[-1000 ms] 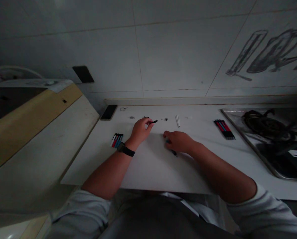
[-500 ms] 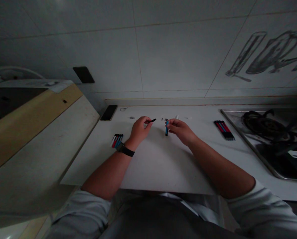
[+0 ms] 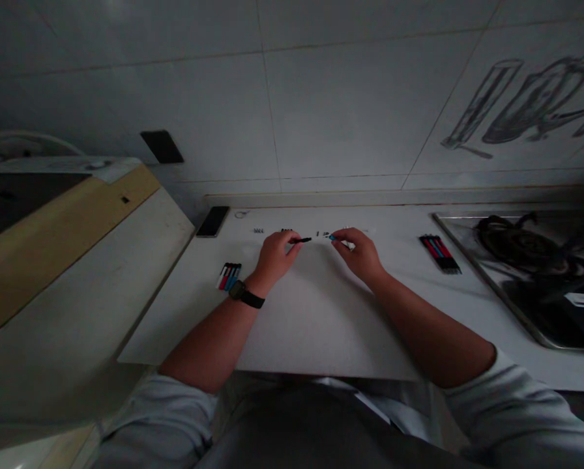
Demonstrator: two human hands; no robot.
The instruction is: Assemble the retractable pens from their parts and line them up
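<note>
My left hand (image 3: 276,255) is closed in a pinch around a small black pen part (image 3: 306,240), whose tip points right. Facing it, my right hand (image 3: 359,251) grips a blue pen barrel (image 3: 332,238); one end pokes out leftward and the rest is mostly covered by my fingers. A short gap separates the two pieces. Just beyond the hands lie small dark pen parts (image 3: 326,234) and tiny black pieces (image 3: 286,229), the latter partly behind my left hand. Several springs (image 3: 258,230) rest farther left.
Several coloured barrels (image 3: 229,276) lie beside my left wrist. A row of pens (image 3: 440,254) sits at right, near the gas stove (image 3: 517,260). At the back left are a phone (image 3: 213,222) and a thin ring (image 3: 242,214). A wall runs behind the white counter (image 3: 316,326).
My right hand has turned the blue barrel from pointing toward me to pointing left. My left hand has shifted slightly right with the black part, and black pieces behind it now show.
</note>
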